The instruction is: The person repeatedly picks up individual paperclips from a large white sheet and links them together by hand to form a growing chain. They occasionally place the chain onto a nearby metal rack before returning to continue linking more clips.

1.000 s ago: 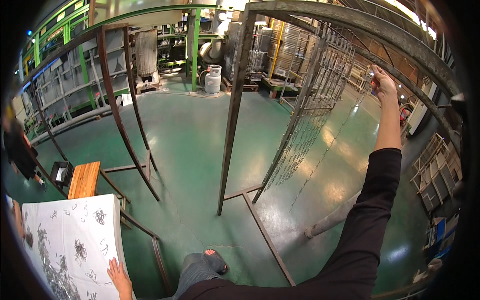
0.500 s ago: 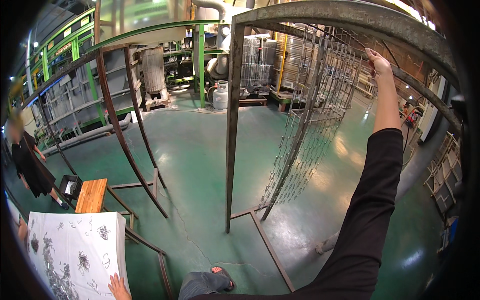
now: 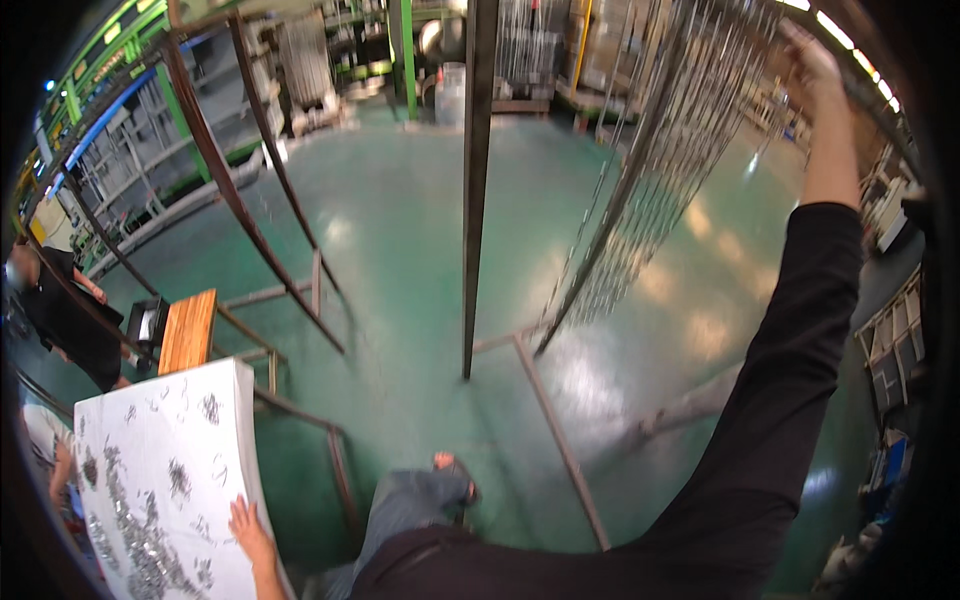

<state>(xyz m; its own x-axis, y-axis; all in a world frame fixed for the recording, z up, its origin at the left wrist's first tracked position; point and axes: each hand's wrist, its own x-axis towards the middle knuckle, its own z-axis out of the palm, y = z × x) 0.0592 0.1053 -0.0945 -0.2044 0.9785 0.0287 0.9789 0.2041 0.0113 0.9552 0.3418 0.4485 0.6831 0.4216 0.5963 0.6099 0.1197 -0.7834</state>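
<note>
My left hand [image 3: 252,535] lies on the edge of a white-topped table [image 3: 238,400], fingers spread. Small metal pieces [image 3: 150,540] are scattered over that top, along with dark wiry clumps [image 3: 178,478]. My right arm stretches up to the far right, where my right hand [image 3: 815,60] is raised beside a metal rack [image 3: 478,190]. Its fingers are smeared by motion, so their grip is unclear. Close to the right hand, many linked metal pieces [image 3: 655,200] hang in chain-like rows from the rack.
A wooden-topped stool [image 3: 188,330] and a black bin [image 3: 148,322] stand beyond the table. Another person in black [image 3: 70,315] is at the left. A second rack's brown post [image 3: 225,180] and a floor bar [image 3: 560,440] cross the green floor. A gas cylinder [image 3: 450,95] stands at the back.
The view has tilted downward, so the rack's top bar has left the picture. My right hand now sits higher and farther right in view. My left hand stays on the table edge.
</note>
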